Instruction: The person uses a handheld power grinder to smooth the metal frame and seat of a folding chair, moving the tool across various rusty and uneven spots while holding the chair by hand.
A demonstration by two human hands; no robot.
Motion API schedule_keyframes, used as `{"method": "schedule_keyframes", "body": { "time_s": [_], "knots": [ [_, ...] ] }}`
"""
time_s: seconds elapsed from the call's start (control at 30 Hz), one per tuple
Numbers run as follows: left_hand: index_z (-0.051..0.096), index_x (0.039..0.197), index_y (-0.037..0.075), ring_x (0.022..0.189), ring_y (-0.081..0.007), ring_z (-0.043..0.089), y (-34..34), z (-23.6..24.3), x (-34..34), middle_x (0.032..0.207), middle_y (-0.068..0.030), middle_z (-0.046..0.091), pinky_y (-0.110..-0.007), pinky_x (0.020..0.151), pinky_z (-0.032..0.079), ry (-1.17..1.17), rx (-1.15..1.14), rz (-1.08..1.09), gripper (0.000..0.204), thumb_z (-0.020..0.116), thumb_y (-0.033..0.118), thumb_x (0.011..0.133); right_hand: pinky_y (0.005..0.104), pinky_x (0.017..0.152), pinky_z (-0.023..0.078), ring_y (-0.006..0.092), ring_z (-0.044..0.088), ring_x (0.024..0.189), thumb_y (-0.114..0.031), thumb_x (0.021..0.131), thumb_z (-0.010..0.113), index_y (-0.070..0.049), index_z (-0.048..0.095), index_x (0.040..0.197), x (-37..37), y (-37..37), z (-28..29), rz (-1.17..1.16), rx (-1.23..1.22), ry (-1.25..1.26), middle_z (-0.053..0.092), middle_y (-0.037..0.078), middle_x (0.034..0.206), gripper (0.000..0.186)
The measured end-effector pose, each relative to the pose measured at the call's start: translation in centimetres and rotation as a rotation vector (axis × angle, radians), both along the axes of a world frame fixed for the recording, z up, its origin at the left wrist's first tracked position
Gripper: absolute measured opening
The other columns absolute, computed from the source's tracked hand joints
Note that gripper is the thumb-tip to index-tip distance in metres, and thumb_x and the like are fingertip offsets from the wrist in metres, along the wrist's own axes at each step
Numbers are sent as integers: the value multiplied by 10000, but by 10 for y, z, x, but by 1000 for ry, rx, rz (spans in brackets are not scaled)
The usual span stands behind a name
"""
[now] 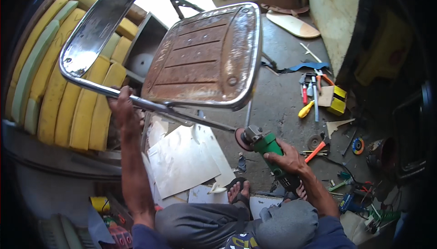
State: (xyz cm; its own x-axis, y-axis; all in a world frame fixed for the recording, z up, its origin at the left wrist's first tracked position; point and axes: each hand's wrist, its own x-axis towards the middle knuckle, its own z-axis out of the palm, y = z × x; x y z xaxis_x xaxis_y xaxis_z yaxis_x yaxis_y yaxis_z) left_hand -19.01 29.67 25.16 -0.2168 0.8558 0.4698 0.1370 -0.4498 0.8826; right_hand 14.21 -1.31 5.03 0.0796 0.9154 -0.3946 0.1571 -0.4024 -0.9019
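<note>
A folding chair with a chromed tube frame (157, 106) is held up in front of me, tilted. Its metal seat (195, 58) is brown with rust, with a bright rim. My left hand (124, 105) is wrapped round the frame tube below the shiny backrest (98, 30). In my right hand (287, 159) is a green angle grinder (269, 148), gripped by its body. The grinder's reddish-brown disc (243, 139) faces the chair's lower tubes, near a thin leg. Whether the disc touches the tube or spins, I cannot tell.
Yellow and green foam pads (59, 76) are stacked at the left. Pale sheets (184, 158) lie on the floor by my foot. At the right are a yellow-handled screwdriver (306, 109), a yellow box (337, 100), loose discs (358, 146) and a blue power tool (350, 203) among cables.
</note>
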Motion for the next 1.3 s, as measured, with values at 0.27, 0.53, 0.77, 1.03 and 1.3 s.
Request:
{"method": "schedule_keyframes", "body": {
  "time_s": [0.27,0.53,0.77,1.03,1.3],
  "knots": [
    [538,1160,129,764,-125,610,88,7,-132,835,10,555,-287,757,563,-27,-180,-355,324,643,-18,890,359,803,543,199,670,885,-452,889,728,-25,605,1301,36,-52,-19,-249,-59,-6,697,114,998,606],
    [562,1153,48,791,-186,634,180,-6,-215,817,-42,591,-322,844,544,-29,-188,-237,260,619,-10,906,340,785,539,184,659,877,-471,895,732,-17,596,1276,37,-58,-14,-299,-33,18,682,90,990,608],
    [551,1171,33,774,-210,647,188,-7,-239,817,-72,617,-374,843,558,-68,-140,-283,247,597,2,931,550,868,543,493,701,993,-539,897,675,-26,405,1407,-44,40,19,83,-86,-278,700,330,1057,772],
    [552,1173,23,802,-206,638,191,-9,-235,833,-70,600,-363,865,540,-53,-131,-254,245,603,7,934,588,888,526,539,681,975,-497,918,645,-13,341,1434,-62,96,11,20,-58,-449,686,358,1060,770],
    [583,1151,27,803,-222,658,182,-11,-230,839,-70,612,-353,864,552,-77,-137,-263,229,619,-6,927,598,817,558,544,703,868,-450,900,651,81,334,1465,-63,93,6,84,36,-490,699,362,941,838]
  ]
}}
